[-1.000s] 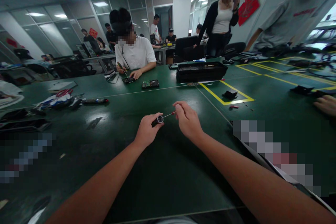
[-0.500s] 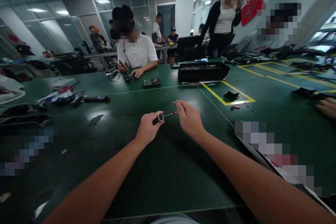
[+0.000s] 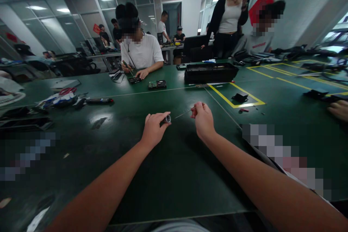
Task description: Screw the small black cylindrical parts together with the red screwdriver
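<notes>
My left hand (image 3: 155, 128) pinches a small dark cylinder (image 3: 168, 119) with a silvery ring-shaped end, held above the green table (image 3: 152, 185). To its right, my right hand (image 3: 203, 117) is closed around the red handle of a thin screwdriver (image 3: 183, 113). The metal shaft points left toward the ring end, and a small gap separates its tip from the cylinder. Most of the cylinder's body is hidden by my left fingers.
A long black tray (image 3: 210, 73) stands beyond my hands. Yellow tape (image 3: 221, 96) frames a small black part (image 3: 239, 97). A circuit board (image 3: 157, 85) lies near a person in white (image 3: 145, 49). A dark tool (image 3: 100, 101) and cables are at left.
My right hand has moved right and closed around the screwdriver handle, drawing the shaft away from the cylinder. The cylinder has tilted slightly in my left hand. A person at right has shifted left.
</notes>
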### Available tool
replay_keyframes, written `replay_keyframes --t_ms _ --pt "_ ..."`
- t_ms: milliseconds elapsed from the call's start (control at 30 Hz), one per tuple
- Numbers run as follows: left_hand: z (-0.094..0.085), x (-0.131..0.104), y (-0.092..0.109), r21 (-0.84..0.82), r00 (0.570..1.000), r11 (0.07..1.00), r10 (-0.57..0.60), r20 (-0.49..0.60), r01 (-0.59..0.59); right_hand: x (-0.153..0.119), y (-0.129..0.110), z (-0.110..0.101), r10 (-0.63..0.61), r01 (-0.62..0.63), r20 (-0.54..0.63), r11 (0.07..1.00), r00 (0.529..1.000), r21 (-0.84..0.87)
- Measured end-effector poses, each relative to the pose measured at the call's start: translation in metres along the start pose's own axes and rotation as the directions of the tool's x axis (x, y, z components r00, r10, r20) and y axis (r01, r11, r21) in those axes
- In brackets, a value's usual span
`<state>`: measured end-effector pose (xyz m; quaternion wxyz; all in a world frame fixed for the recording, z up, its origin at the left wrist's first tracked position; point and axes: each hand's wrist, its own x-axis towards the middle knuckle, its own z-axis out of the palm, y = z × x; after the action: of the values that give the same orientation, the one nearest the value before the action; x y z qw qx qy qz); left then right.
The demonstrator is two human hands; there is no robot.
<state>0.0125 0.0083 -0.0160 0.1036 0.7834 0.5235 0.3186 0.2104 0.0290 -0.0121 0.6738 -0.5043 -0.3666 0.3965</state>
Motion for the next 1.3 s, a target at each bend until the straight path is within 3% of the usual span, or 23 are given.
replay_keyframes --t_ms 100,333,667,900,1100,1300 --pt "0.001 0.0 -0.002 -0.006 0.999 1.0 -0.023 0.029 0.023 -0.005 -0.005 0.001 -0.122 0.125 0.048 0.99 0.991 -0.069" --pt "0.0 -0.002 0.003 -0.022 1.0 1.0 -0.002 0.028 0.003 -0.021 -0.01 0.004 -0.237 0.275 0.212 0.946 0.948 -0.172" --pt "0.001 -0.002 -0.003 -0.045 1.0 0.999 -0.017 0.005 0.017 -0.028 -0.032 -0.001 -0.214 0.311 0.288 0.882 0.933 -0.355" --pt "0.003 -0.001 -0.006 -0.024 1.0 1.0 -0.01 0.012 0.011 -0.023 -0.02 0.0 -0.265 0.406 0.444 0.876 0.856 -0.261" --pt "0.001 -0.003 -0.004 -0.022 0.999 1.0 -0.016 0.046 0.017 -0.021 -0.022 -0.002 -0.265 0.426 0.398 0.812 0.878 -0.399" --pt "-0.002 -0.002 -0.005 -0.018 0.999 1.0 -0.024 0.044 0.024 -0.02 -0.02 -0.003 -0.186 0.364 0.449 0.863 0.874 -0.35"
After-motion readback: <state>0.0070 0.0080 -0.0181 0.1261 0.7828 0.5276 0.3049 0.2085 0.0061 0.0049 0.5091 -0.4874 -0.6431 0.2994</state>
